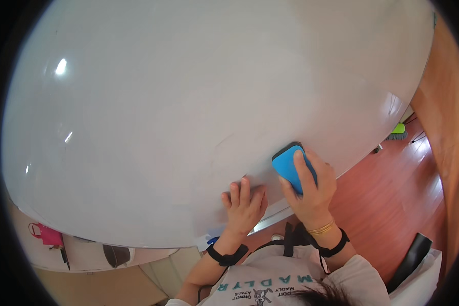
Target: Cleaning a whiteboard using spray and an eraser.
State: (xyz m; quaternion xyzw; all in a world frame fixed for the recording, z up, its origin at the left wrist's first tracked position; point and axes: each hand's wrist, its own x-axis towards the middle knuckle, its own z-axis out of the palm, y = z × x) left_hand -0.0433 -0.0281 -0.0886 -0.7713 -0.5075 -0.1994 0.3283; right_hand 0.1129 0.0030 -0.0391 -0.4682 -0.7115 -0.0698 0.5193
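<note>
1. Firstly, mind the grip: the right hand (315, 193) is closed around a bright blue, rounded-block eraser with a dark underside (284, 166), thumb on the near side and fingers over its top and far side. That looks a secure hold for what I take to be wiping.

2. The eraser is at the lower right part of the broad, glossy white board (163, 102), its dark face turned toward the surface. Full contact cannot be confirmed from this angle; pressing evenly through the palm should stop one corner from lifting.

3. The left hand (246, 206) has its fingers spread and partly bent at the board, just left of the eraser, with nothing visible in it. Whether it presses or merely rests, I cannot tell. It would brace well there, provided the strokes pass clear of its fingertips.

4. Thin, faint grey streaks (224, 141) show up and to the left of the eraser. Overlapping strokes with firm, steady pressure should suit them better than quick dabs.

5. Near the pale metallic ledge (275, 213) along the lower edge, shorter strokes would be wise, so that knuckles and eraser do not knock against it.
</note>
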